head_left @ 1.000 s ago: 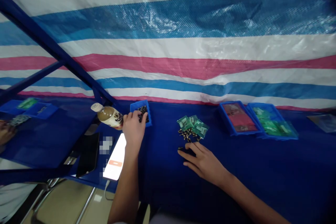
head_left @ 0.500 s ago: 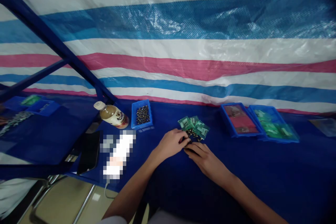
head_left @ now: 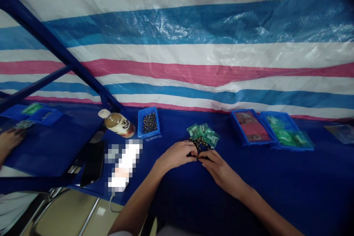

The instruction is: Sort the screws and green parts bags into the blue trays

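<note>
Both hands meet low over the blue table, just in front of a loose pile of small black-and-brass parts (head_left: 204, 143). My left hand (head_left: 179, 155) is closed, its thumb and fingers pinched on a small black-and-brass part (head_left: 197, 158) that is mostly hidden. The fingertips of my right hand (head_left: 217, 164) pinch at the same spot from the other side. Right behind the pile lie several small green packets (head_left: 204, 132) with white print. The exact kind of the small parts is too small to tell.
Left of my hands stand a blue bin (head_left: 140, 121) of similar parts, a drink bottle (head_left: 118, 123) and a dark phone-like slab (head_left: 94, 164). To the right are a bin with red packets (head_left: 254, 129) and a bin with green packets (head_left: 286, 132). A co-worker's hand (head_left: 12, 140) is far left.
My hands have shifted slightly toward me, and their fingertips now meet at the small part. More of the pile shows. At far left the co-worker's hand has come further into view.
</note>
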`<state>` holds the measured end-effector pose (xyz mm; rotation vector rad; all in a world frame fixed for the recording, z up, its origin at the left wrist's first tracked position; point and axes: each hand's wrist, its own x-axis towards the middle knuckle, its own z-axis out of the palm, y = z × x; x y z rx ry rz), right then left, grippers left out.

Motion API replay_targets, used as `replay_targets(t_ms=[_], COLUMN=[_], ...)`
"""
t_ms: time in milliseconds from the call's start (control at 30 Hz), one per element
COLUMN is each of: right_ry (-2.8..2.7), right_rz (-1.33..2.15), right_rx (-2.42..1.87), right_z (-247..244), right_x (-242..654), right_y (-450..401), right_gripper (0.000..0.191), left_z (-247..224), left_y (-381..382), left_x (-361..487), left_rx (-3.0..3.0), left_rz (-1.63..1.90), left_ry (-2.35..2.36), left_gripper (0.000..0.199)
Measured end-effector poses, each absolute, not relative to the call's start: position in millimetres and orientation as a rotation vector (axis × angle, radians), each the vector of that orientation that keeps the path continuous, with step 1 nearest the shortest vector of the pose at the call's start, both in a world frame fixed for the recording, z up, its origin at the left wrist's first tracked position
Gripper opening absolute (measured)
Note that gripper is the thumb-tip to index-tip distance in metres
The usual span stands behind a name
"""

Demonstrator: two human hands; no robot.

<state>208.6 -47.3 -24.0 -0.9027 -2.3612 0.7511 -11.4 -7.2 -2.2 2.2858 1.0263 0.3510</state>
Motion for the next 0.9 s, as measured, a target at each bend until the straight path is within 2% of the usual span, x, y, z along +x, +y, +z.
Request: replay_targets(t_ms=[367,633,900], right_ry=[-2.112,-2.175,-2.254], right_rz=[0.864,0.97,0.921], right_rx=[-1.074,-1.03,-1.023], right_z=[-23.7,-10.5,-11.7], right_x=[218.3,217.7,216.5], right_y=[-41.0,-44.1,-44.8], right_gripper=[0.008,0.017,0.019], left_z=[11.4,7.5,12.9], left_y=[-18.7,-20.9,-19.9], left_x=[2.1,5.6,3.5], left_rx=[2.209,2.128,2.122], left_rz=[0.585,0.704,0.706], left_ry=[0.996,0.923,1.01], left_gripper=[0.01,0.01,0.008])
